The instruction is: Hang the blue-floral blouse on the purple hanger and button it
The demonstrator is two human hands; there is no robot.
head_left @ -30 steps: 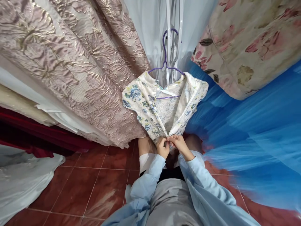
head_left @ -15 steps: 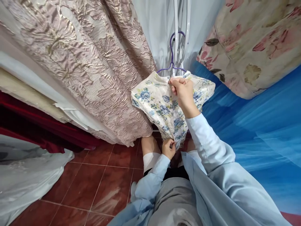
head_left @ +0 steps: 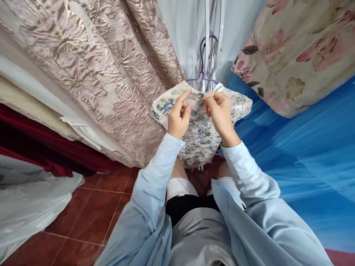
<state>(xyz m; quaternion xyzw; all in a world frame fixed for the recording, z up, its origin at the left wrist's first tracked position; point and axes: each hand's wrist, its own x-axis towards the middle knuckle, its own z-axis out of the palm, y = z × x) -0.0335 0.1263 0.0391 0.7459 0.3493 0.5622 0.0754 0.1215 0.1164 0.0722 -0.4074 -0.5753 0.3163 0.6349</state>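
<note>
A white top with blue flowers (head_left: 201,142) hangs on a purple hanger (head_left: 202,66) in front of my knees. At the middle of its neckline, my right hand (head_left: 220,111) pinches the edge between thumb and fingers. My left hand (head_left: 179,116) is up at the left side of the neckline, index finger stretched toward the edge and thumb apart from it, with nothing visible between them. The cloth behind both hands is partly hidden. Below, the top's lower edge hangs loose above the floor.
White metal rails (head_left: 207,37) rise behind the hanger. A pink-gold brocade fabric (head_left: 111,77) hangs close on the left, with dark red cloth (head_left: 41,147) beyond. On the right are a cream floral fabric (head_left: 307,55) and blue cloth (head_left: 299,159). Red tiles (head_left: 94,214) cover the floor.
My left hand has let go of the top's lower part and moved up to the neckline. The gathered cloth has dropped and spread out. My right hand keeps its pinch.
</note>
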